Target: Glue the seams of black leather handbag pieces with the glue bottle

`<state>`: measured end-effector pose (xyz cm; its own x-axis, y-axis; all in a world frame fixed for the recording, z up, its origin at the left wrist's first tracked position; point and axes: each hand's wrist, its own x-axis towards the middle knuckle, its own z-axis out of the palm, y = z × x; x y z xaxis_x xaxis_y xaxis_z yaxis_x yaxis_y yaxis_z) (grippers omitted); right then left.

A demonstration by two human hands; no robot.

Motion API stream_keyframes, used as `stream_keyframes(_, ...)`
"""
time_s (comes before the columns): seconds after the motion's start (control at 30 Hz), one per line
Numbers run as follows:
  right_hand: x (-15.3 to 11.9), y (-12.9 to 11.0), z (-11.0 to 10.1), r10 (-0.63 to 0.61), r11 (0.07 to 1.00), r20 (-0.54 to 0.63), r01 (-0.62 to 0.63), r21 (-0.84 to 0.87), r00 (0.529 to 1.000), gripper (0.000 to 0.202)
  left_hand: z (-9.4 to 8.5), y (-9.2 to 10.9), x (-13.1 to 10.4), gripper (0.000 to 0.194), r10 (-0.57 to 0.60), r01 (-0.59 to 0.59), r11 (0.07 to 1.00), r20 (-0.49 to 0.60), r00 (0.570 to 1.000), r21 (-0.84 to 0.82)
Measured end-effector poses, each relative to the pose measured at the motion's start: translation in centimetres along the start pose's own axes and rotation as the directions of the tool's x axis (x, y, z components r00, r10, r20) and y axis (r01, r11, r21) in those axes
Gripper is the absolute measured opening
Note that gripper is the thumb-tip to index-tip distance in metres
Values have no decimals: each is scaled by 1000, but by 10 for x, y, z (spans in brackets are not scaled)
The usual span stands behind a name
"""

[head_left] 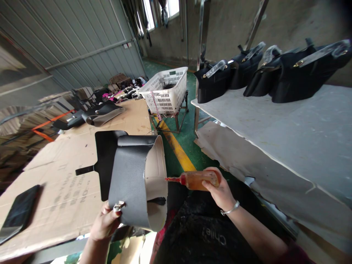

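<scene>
My left hand (106,222) grips the lower corner of a black leather bag (130,176), beside its metal clasp. The bag lies tipped on its side with its pale lined opening facing right, and its black flap with a narrow strap spreads to the left over cardboard. In my right hand (220,190) is a squeeze bottle (199,180) of amber liquid, my fingers wrapped around it. Its red nozzle points left, and the tip is at the edge of the bag's opening; I cannot tell whether it touches.
A phone-like dark slab (20,211) lies on the cardboard-covered table (63,172). Behind it are more black bag pieces (101,112). A white basket (167,91) stands on a metal frame further back. Several finished black bags (299,73) sit on the right-hand table (288,124).
</scene>
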<state>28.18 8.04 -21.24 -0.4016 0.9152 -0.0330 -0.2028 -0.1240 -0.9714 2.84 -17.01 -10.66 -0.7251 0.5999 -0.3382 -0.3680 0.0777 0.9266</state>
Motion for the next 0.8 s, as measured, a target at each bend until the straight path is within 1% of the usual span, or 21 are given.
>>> stream_keyframes(0.1, -3, 0, 2, 43, 998, 57, -45, 32, 997, 38, 4, 2, -2, 33, 5, -5, 1000, -4, 1000, 4)
stream_keyframes(0.23, -12, 4, 1, 158, 977, 130, -174, 126, 979, 39, 10, 5, -4, 35, 10, -10, 1000, -6, 1000, 8)
stream_keyframes(0.3, -17, 5, 0, 210, 959, 170, -237, 156, 963, 39, 11, 5, -4, 38, 6, -6, 1000, -28, 1000, 8)
stream_keyframes(0.37, -18, 6, -1, 229, 950, 189, -261, 170, 955, 39, 11, 5, -4, 39, -2, 2, 1000, -52, 999, -3)
stream_keyframes(0.43, -16, 9, -2, 213, 961, 172, -239, 142, 962, 39, 12, 5, -4, 39, -5, 4, 1000, -57, 998, -16)
stream_keyframes(0.53, -9, 16, -5, 119, 990, 61, -123, 65, 991, 40, 14, 6, -4, 38, 1, -2, 1000, -46, 999, -20)
stream_keyframes(0.6, -5, 19, -8, 44, 999, -15, -43, 20, 999, 40, 13, 6, -3, 37, 0, -1, 1000, -38, 999, -17)
stream_keyframes(0.63, -4, 19, -10, 18, 1000, -32, -17, 4, 999, 40, 12, 6, -2, 36, 0, -1, 1000, -34, 999, -14)
stream_keyframes(0.7, -5, 16, -12, -1, 1000, -10, 1, -16, 1000, 38, 5, 4, 2, 35, -1, 1, 1000, -9, 1000, -3)
stream_keyframes(0.8, -10, 6, -11, 0, 999, 81, 4, -49, 997, 36, -9, 0, 11, 32, -33, 32, 999, 66, 997, 17)
